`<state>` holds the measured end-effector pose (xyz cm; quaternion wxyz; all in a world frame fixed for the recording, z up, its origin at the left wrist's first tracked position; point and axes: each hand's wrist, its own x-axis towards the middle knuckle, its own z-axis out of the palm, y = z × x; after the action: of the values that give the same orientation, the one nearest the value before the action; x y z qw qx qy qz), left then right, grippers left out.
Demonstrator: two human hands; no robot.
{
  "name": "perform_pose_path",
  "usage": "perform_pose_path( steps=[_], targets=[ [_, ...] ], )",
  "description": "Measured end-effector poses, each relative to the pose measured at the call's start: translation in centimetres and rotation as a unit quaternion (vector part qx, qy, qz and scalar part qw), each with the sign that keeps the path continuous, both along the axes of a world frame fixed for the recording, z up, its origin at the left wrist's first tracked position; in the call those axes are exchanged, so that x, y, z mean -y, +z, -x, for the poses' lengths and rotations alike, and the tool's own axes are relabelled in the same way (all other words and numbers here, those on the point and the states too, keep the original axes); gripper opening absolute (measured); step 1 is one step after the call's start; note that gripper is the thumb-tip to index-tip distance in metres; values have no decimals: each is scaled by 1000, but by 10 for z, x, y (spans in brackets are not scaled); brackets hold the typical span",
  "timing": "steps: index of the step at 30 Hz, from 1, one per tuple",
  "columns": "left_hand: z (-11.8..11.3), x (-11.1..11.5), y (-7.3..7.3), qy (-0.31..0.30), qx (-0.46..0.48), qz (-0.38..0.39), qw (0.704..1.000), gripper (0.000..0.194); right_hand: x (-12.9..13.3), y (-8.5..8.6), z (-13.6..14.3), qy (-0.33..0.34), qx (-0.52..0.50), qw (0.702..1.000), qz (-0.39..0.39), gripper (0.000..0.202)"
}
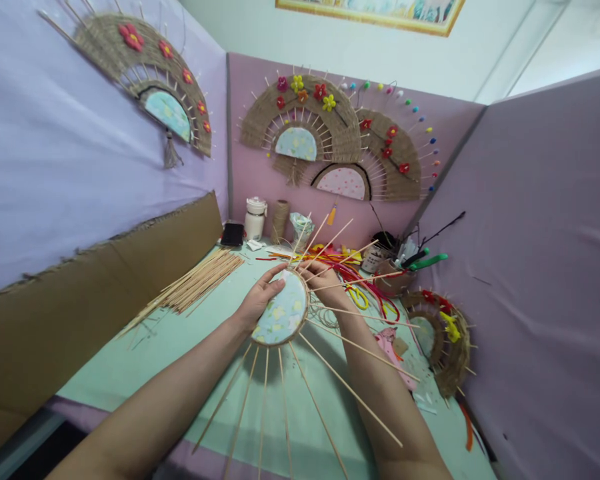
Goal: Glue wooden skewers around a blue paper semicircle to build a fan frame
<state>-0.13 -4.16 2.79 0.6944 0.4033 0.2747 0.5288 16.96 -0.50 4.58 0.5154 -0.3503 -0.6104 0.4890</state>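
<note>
My left hand (263, 297) grips a half-round fan panel (286, 313) covered in pale blue floral fabric, its thumb lying on the front. Thin wooden sticks (365, 350) fan out from the panel's curved edge, to the top, right and bottom. At the upper edge, among the sticks, the fingers of my right hand (323, 279) are pinched together; what they hold is too small to make out. Loose loops of thin twine (325, 316) lie below the right wrist.
A bundle of wooden sticks (200, 283) lies left on the green tabletop (155, 380). Behind are a white bottle (255, 219), a twine spool (280, 222) and coloured pipe cleaners (347, 270). At right are yellow-handled scissors (359, 297), a pink glue gun (393, 353) and a finished fan (447, 340).
</note>
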Motion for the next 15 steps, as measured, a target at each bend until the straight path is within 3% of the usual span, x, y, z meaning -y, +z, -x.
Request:
perform_pose_path(
  steps=[7,15],
  targets=[
    [-4,11,4,-43,0,5,999,83,-2,2,0,-89,-17,995,-40,22],
    [-4,6,-4,-72,22,35,997,64,3,8,3,-133,-28,987,-90,15]
  ],
)
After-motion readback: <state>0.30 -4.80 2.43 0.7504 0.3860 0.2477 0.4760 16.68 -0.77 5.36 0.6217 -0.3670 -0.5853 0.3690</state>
